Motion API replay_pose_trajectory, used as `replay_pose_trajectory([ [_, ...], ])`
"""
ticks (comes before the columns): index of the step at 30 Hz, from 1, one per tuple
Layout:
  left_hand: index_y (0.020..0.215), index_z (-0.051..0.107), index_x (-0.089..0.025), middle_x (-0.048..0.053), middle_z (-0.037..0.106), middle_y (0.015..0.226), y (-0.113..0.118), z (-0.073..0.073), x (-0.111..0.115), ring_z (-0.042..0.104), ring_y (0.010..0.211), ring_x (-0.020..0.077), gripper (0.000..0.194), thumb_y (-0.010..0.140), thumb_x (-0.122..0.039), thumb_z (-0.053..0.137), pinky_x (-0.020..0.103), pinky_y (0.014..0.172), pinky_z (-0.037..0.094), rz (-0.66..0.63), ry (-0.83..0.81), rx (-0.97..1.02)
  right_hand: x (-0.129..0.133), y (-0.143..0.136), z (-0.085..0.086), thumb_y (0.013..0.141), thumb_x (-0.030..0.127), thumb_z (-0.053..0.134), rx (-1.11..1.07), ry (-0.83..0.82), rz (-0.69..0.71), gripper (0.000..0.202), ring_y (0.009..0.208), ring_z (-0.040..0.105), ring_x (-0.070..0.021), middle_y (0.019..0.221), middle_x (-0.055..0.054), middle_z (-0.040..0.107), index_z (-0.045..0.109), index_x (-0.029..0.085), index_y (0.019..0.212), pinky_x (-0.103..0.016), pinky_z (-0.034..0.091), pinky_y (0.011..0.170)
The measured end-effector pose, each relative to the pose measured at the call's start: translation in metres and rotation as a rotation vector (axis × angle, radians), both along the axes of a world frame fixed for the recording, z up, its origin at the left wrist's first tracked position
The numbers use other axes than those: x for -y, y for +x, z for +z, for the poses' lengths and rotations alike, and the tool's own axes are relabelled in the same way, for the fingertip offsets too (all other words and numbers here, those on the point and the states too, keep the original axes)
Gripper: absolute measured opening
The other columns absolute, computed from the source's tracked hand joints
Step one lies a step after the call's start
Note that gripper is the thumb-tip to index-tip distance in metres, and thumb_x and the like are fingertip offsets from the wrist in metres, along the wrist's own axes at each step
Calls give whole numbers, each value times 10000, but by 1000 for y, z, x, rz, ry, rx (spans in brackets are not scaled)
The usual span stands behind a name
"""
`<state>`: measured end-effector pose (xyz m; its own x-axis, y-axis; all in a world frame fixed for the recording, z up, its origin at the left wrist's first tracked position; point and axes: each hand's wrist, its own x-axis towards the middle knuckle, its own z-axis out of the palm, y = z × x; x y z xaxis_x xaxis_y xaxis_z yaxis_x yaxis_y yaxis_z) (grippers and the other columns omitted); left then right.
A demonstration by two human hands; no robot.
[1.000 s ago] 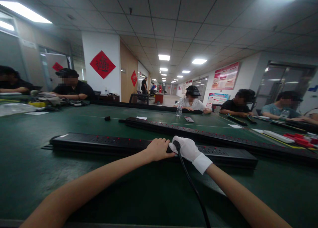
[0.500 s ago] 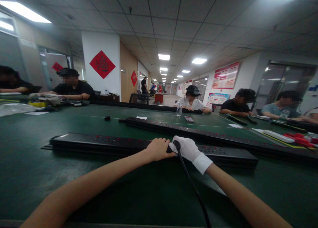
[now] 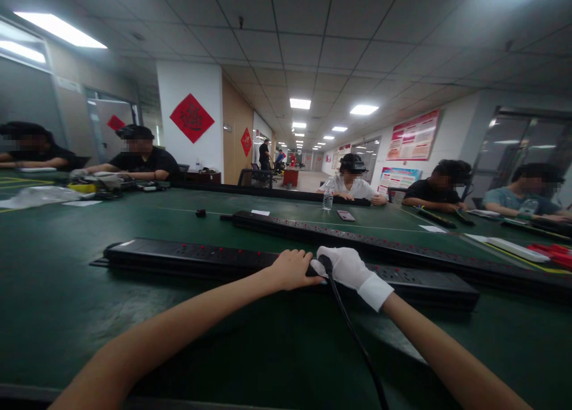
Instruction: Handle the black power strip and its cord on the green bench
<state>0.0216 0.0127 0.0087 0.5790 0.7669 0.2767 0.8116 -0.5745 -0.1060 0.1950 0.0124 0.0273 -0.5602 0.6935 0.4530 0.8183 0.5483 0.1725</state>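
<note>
A long black power strip with red dots along its top lies across the green table in front of me. My bare left hand is wrapped over the strip near its middle. Close beside it, my right hand, in a white glove, is closed around a black plug at the strip's top. The plug's black cord runs down toward the table's near edge. Whether the plug's pins sit in a socket is hidden by my fingers.
A second long power strip lies behind the first. Beyond it are a water bottle, a phone and a small black object. Several people sit around the table, one person opposite me.
The whole view has shifted slightly to the right. Both hands keep the same hold on the strip and the plug.
</note>
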Motion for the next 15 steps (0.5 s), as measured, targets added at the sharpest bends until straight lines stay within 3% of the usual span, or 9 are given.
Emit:
replay_pose_trajectory([
  [9, 1259, 310, -98, 149, 535, 1102, 5, 5, 13, 514, 964, 281, 705, 785, -620, 286, 372, 779, 382, -138, 69, -20, -1, 12, 7, 833, 440, 344, 73, 28, 68, 314, 547, 535, -129, 611, -19, 599, 557, 224, 754, -216, 282, 511],
  [15, 1243, 332, -87, 152, 452, 1226, -8, -6, 36, 413, 1104, 270, 639, 812, -558, 305, 389, 866, 332, -72, 177, 10, 4, 26, 6, 821, 454, 381, 47, -11, 106, 289, 537, 526, -130, 590, -11, 582, 557, 232, 765, -215, 322, 511],
])
